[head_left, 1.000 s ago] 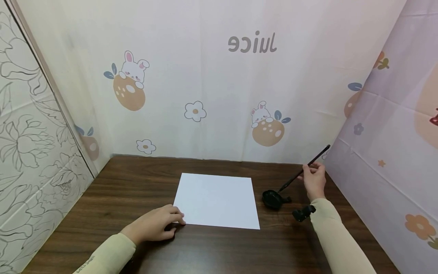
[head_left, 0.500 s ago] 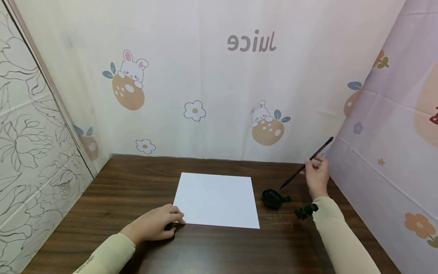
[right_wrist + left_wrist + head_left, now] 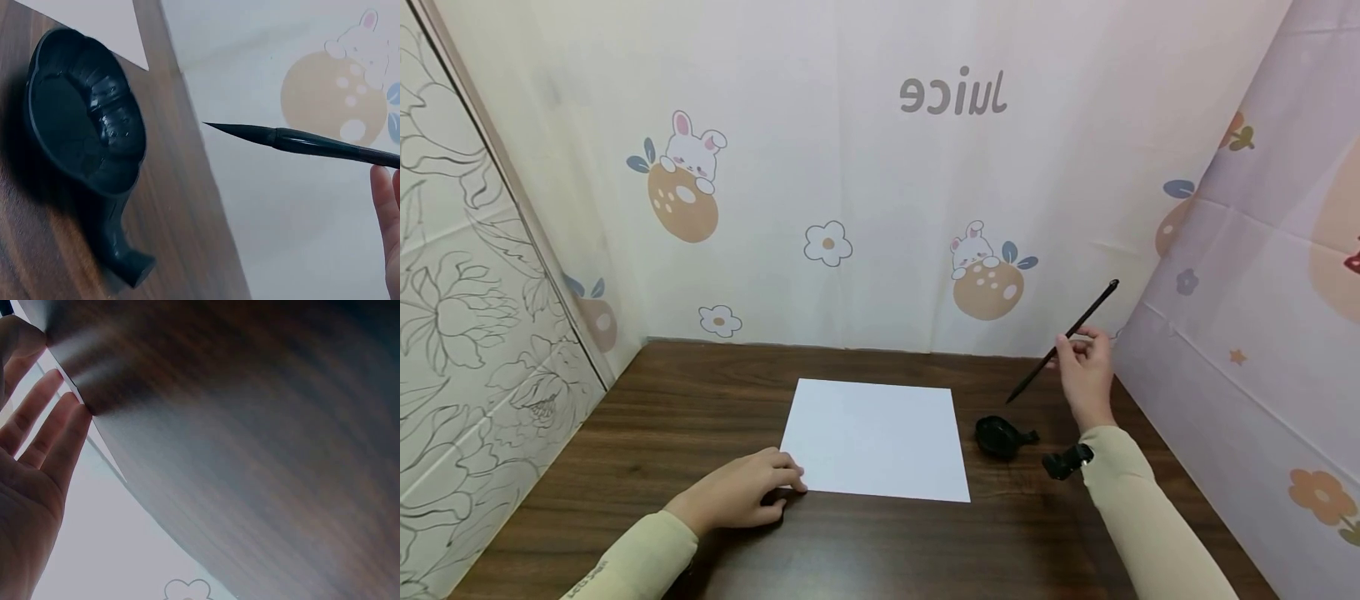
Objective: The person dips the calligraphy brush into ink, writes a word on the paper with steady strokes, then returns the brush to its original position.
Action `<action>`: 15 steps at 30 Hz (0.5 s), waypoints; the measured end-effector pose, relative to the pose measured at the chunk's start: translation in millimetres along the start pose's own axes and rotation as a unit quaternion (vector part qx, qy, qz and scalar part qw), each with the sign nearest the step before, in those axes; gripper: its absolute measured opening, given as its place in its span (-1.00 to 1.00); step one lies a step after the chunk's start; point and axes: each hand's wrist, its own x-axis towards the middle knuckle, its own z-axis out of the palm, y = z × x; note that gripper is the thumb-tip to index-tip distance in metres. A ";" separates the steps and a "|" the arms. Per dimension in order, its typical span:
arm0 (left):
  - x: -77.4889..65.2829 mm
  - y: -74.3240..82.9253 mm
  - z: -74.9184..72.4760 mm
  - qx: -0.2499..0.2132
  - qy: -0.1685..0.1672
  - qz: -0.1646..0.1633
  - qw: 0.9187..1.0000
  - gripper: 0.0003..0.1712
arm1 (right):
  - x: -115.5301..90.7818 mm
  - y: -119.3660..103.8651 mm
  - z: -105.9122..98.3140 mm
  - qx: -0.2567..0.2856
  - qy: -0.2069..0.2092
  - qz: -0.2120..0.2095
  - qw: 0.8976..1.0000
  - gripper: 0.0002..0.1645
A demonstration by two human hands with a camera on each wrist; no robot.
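The right hand [image 3: 1086, 383] grasps a writing brush [image 3: 312, 142], thumb and fingertips pinched on its slim dark handle, with the brush slanting down to the left. Such a hold probably keeps the tip steerable and the fingers away from the bristles. The dark bristle head [image 3: 240, 133] tapers to a fine, smooth point, apart from the black ink dish [image 3: 119, 122] and just beyond its far rim. That dish is glossy, with fluted, petal-like walls and a stubby bent handle; whether liquid lies inside is hard to tell. It sits on the tabletop [image 3: 850, 550] just beside the paper, presumably for a short reach. The left hand [image 3: 745, 487] grasps nothing, its fingers resting loosely at the near left corner of the white paper [image 3: 880, 442], likely to steady it. The sheet is flat, matte and unmarked against dark, streaky wood grain; behind hangs a creased pale cloth [image 3: 880, 308] printed with rabbits and fruit
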 end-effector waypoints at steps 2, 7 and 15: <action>-0.1 -0.2 0.2 0.000 0.001 0.000 1.000 -0.71 | -0.2 -5.9 3.6 0.013 -0.009 -0.003 1.000 -0.61; -0.2 -0.8 0.5 0.000 -0.003 -0.003 1.000 -0.71 | -9.8 -32.6 14.4 0.008 -0.038 -0.025 0.999 -0.61; -0.2 -1.3 1.1 0.001 -0.001 -0.004 1.000 -0.72 | -21.5 -54.4 31.4 -0.032 -0.078 -0.058 0.995 -0.59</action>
